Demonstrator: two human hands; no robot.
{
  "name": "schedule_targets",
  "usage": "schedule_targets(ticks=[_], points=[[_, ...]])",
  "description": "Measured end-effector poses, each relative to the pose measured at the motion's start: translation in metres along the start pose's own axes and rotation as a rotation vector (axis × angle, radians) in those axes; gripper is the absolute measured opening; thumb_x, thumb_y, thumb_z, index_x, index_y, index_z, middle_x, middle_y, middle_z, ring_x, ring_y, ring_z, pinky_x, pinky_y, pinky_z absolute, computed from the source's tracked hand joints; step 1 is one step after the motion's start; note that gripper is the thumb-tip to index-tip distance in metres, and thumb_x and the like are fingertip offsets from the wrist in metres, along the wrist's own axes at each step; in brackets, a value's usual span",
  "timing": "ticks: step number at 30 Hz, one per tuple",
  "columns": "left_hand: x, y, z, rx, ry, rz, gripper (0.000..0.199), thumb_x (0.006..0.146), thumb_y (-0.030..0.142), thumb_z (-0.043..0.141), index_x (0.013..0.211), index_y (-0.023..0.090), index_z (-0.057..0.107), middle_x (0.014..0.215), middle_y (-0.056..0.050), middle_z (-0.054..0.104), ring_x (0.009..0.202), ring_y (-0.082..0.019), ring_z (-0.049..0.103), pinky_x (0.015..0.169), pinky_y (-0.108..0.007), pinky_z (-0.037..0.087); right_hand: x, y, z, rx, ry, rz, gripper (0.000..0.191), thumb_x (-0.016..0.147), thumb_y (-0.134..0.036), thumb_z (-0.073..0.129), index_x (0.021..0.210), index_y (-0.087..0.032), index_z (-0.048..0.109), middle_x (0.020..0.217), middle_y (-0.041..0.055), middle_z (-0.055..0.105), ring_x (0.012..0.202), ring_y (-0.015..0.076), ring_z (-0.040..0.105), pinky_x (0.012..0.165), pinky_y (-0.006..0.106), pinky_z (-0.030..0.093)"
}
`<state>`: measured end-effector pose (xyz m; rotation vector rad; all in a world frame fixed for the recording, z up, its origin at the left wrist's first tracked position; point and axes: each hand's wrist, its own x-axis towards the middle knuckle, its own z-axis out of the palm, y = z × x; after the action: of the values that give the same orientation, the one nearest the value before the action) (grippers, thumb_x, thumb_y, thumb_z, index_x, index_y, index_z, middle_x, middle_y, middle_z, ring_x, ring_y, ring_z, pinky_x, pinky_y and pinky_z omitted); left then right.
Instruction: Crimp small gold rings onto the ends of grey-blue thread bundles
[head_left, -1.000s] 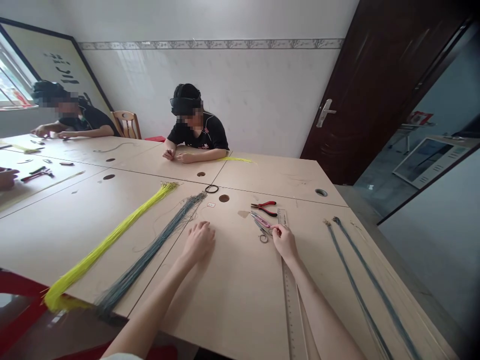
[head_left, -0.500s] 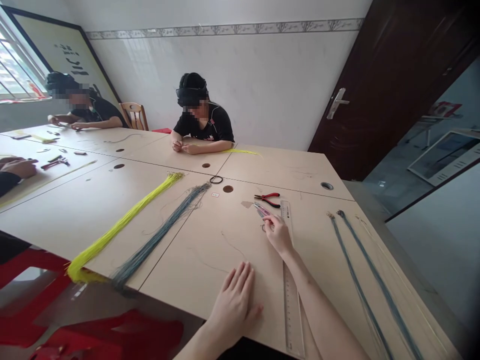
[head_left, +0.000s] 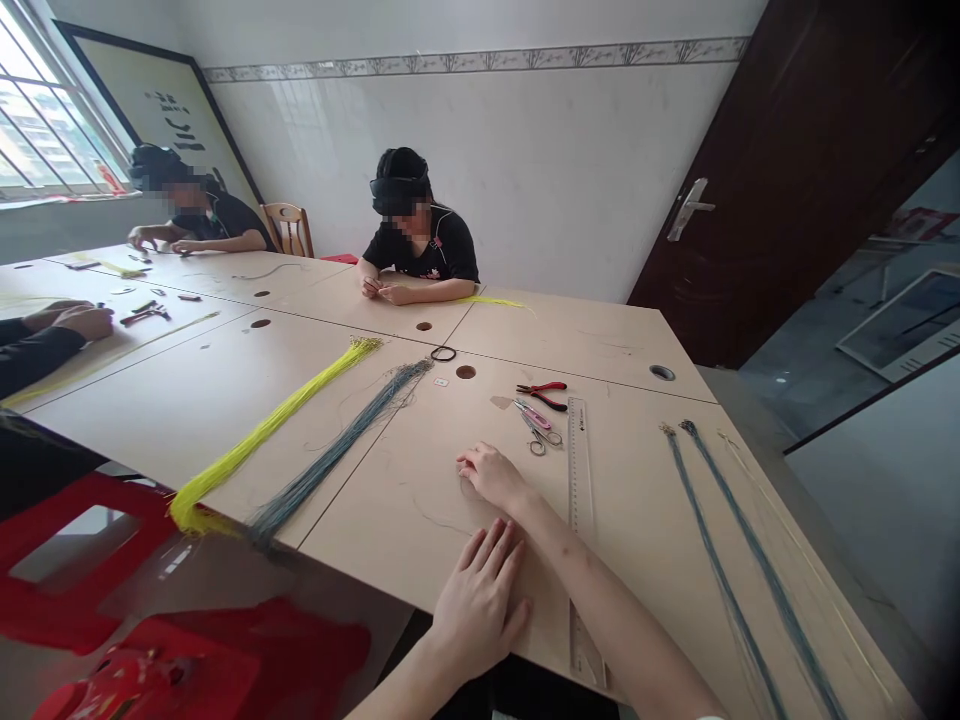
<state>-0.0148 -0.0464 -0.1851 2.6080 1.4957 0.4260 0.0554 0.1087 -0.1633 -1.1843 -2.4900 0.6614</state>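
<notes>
My left hand [head_left: 480, 600] lies flat on the table near its front edge, fingers spread a little. Ahead of it my right hand [head_left: 489, 474] is closed with its fingertips pinched at the tabletop, where a thin dark cord [head_left: 435, 522] runs close by. Beyond the right hand lie small scissors [head_left: 537, 436], a pink-handled tool [head_left: 534, 414] and red-and-black pliers [head_left: 543, 394]. A clear ruler [head_left: 579, 480] passes under my right forearm.
Yellow [head_left: 277, 425] and grey-blue cord bundles [head_left: 345, 450] lie at left, thinner bundles [head_left: 757, 550] at right. A black ring [head_left: 443, 354] sits near a table hole [head_left: 466, 372]. People work across and at far left. Red stools [head_left: 247, 660] stand below the edge.
My right hand has let go of the pink-handled tool and moved left and nearer, to the thin cord. My left hand stays flat. The camera view has shifted slightly.
</notes>
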Motion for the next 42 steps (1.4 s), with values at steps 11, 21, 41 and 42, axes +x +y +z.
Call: schedule_targets(ticks=[11, 21, 41, 42], points=[[0.0, 0.004, -0.006, -0.068, 0.063, -0.014, 0.048, 0.089, 0.035, 0.045, 0.131, 0.011, 0.047, 0.143, -0.012, 0.043, 0.132, -0.031, 0.038, 0.106, -0.051, 0.039, 0.008, -0.006, -0.003, -0.094, -0.113, 0.042, 0.023, 0.091, -0.03, 0.054, 0.108, -0.015, 0.059, 0.109, 0.0069, 0.061, 0.094, 0.0184, 0.061, 0.082, 0.039, 0.052], [-0.025, 0.003, -0.024, -0.133, 0.068, 0.102, 0.032, 0.087, 0.014, 0.045, 0.117, 0.015, 0.055, 0.126, -0.009, 0.06, 0.117, -0.022, 0.055, 0.095, -0.036, 0.05, -0.026, 0.005, -0.006, -0.045, -0.063, -0.011, 0.02, 0.092, -0.029, 0.053, 0.104, -0.016, 0.061, 0.107, 0.0063, 0.062, 0.093, 0.0173, 0.061, 0.082, 0.038, 0.051], [-0.13, -0.029, -0.008, 0.043, 0.335, -0.017, 0.025, 0.087, 0.016, 0.052, 0.112, 0.019, 0.059, 0.104, -0.009, 0.067, 0.098, -0.02, 0.064, 0.086, -0.028, 0.054, -0.04, 0.022, 0.006, 0.067, 0.08, -0.031, 0.019, 0.092, -0.029, 0.053, 0.102, -0.015, 0.06, 0.102, 0.0056, 0.063, 0.087, 0.016, 0.061, 0.077, 0.036, 0.052], [-0.124, -0.03, -0.007, 0.078, 0.375, -0.072, 0.03, 0.086, 0.017, 0.055, 0.116, 0.017, 0.057, 0.111, -0.012, 0.065, 0.104, -0.024, 0.061, 0.087, -0.033, 0.053, -0.04, 0.023, 0.007, 0.07, 0.085, -0.034, 0.019, 0.092, -0.03, 0.053, 0.102, -0.015, 0.06, 0.103, 0.0056, 0.063, 0.088, 0.0161, 0.061, 0.078, 0.036, 0.052]])
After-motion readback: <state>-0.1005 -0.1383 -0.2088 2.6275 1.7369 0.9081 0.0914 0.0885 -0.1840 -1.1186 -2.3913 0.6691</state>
